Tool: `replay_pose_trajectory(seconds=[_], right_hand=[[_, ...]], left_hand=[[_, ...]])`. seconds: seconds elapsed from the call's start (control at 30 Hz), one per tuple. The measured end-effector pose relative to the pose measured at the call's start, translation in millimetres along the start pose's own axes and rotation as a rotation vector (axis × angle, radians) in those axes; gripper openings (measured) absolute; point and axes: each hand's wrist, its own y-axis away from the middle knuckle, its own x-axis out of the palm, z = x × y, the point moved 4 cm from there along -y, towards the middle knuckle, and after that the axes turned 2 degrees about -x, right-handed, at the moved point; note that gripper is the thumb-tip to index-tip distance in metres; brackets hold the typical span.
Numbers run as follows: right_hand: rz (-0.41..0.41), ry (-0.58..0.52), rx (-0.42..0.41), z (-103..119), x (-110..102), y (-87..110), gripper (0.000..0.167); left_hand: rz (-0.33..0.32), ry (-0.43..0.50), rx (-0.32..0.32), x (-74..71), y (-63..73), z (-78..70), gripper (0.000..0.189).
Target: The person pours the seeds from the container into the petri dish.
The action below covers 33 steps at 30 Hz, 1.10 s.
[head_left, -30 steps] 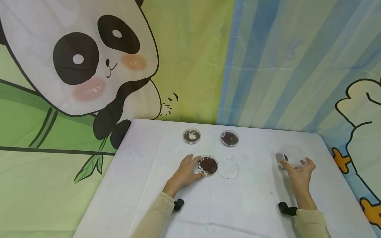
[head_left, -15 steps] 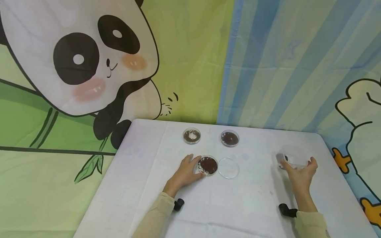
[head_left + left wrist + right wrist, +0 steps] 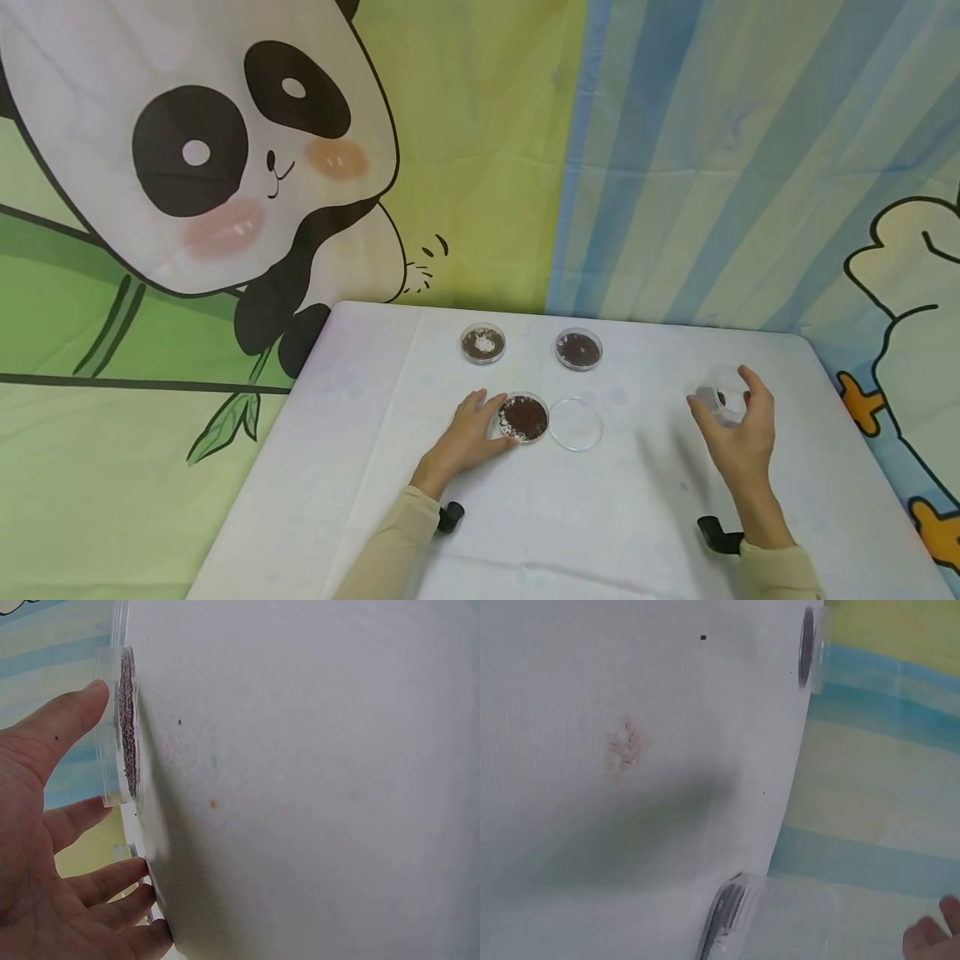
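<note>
My left hand holds a round clear petri dish of dark brown grains with white bits along one side. In the left wrist view, thumb and index finger lie against the wall of the dish, which stands on the table. A clear round lid lies just right of that dish. At the right, my right hand is raised with thumb and fingers spread, overlapping a clear plastic container with something dark in it. The right wrist view has the fingertips apart from this container.
Two more petri dishes stand at the back: one of brown grains with a white patch, the other dark brown. A white cloth covers the table. Behind it hangs a panda-printed curtain. A few crumbs lie on the cloth.
My right hand has let go of the clear container, its fingers first spreading, then rising and shifting a little left. My left hand keeps its hold on the petri dish, unmoved.
</note>
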Motion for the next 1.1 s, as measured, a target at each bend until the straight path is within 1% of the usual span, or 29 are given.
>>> replay_pose_trajectory(seconds=[0.07, 0.1, 0.17, 0.23, 0.33, 0.43, 0.57, 0.67, 0.93, 1.1], right_hand=[[0.072, -0.053, -0.049, 5.0, 7.6, 0.7, 0.085], [0.113, -0.077, -0.059, 6.3, 11.7, 1.7, 0.085], [0.222, -0.111, -0.077, 8.2, 21.0, 4.5, 0.086], [0.339, -0.109, -0.084, 9.7, 30.8, 9.5, 0.086], [0.502, -0.07, -0.083, 9.4, 46.3, 19.6, 0.089], [0.597, -0.045, -0.063, 8.4, 60.6, 29.1, 0.092], [0.67, -0.044, -0.041, 10.4, 76.5, 36.4, 0.093], [0.715, -0.031, -0.042, 13.6, 85.2, 39.5, 0.092], [0.78, 0.022, -0.113, 18.1, 103.9, 46.4, 0.09], [0.839, 0.059, -0.117, 18.6, 113.6, 48.4, 0.094]], left_hand=[[0.004, -0.005, -0.004, 0.2, 0.0, 0.5, 0.079], [0.002, -0.004, -0.001, 0.2, 0.2, 0.4, 0.079], [0.002, -0.007, 0.001, 0.5, -0.1, 0.7, 0.079], [-0.002, -0.01, 0.005, 0.9, -0.6, 1.1, 0.079], [-0.006, -0.013, 0.011, 1.9, -1.5, 1.7, 0.079], [-0.002, -0.017, 0.007, 2.9, -2.0, 2.0, 0.079], [0.001, -0.022, -0.003, 2.7, -1.8, 1.8, 0.079], [-0.002, -0.023, -0.003, 1.8, -1.6, 1.5, 0.079], [0.001, -0.018, -0.001, 2.0, -0.3, 2.0, 0.079], [-0.001, -0.018, -0.005, 2.6, -1.0, 2.8, 0.079]])
